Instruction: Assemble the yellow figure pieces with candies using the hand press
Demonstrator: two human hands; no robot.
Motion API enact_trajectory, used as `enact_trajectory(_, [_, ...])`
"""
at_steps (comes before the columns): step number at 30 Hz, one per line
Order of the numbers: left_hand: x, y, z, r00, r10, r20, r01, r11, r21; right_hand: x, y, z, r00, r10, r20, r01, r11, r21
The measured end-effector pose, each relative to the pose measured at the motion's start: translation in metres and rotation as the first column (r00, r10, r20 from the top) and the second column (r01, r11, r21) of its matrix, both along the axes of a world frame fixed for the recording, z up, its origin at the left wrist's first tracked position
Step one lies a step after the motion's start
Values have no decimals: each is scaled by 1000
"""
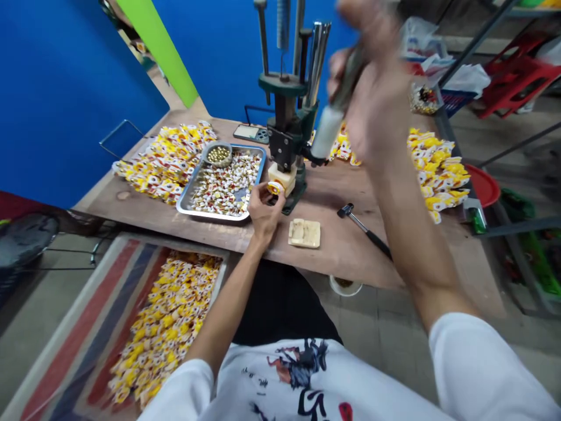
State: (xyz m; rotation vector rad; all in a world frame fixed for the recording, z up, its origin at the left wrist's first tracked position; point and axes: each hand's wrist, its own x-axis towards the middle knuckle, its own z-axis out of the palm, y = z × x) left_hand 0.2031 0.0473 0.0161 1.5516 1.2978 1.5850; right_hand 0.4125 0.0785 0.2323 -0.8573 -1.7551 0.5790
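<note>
My left hand (265, 215) pinches a small yellow-and-white figure piece (275, 187) against the cream block (286, 177) under the head of a dark green hand press (284, 137). My right hand (372, 96), smeared by motion, is wrapped round the press lever (328, 131), which has a pale sleeve on its lower part. Left of the press, a metal tray (210, 216) holds many small white, red and gold parts. A round dish of gold beads (219, 155) sits in its far corner.
Piles of yellow-and-white pieces lie at the left (164, 161) and right (438, 169). Near the front edge are a cream moulded block (304, 233) and a small hammer (366, 229). A phone (251, 133) rests behind the tray. A box of pieces (109, 310) stands below left.
</note>
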Motion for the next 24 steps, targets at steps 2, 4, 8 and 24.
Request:
enact_trajectory(2, [-1,2,8,994,35,99,-26,996,-87,34,28,8,903,-222,-369,66,918,-392])
enact_trajectory(4, [-13,0,14,979,42,201,10,968,-252,52,30,-17,804,-432,-409,99,775,-624])
enact_trajectory(8, [-51,-23,22,876,-158,455,416,725,-549,29,-50,-103,808,-569,-152,473,780,-410])
enact_trajectory(24, [-22,-51,18,687,-616,386,678,352,-645,-22,-160,-226,934,-289,212,342,893,-291])
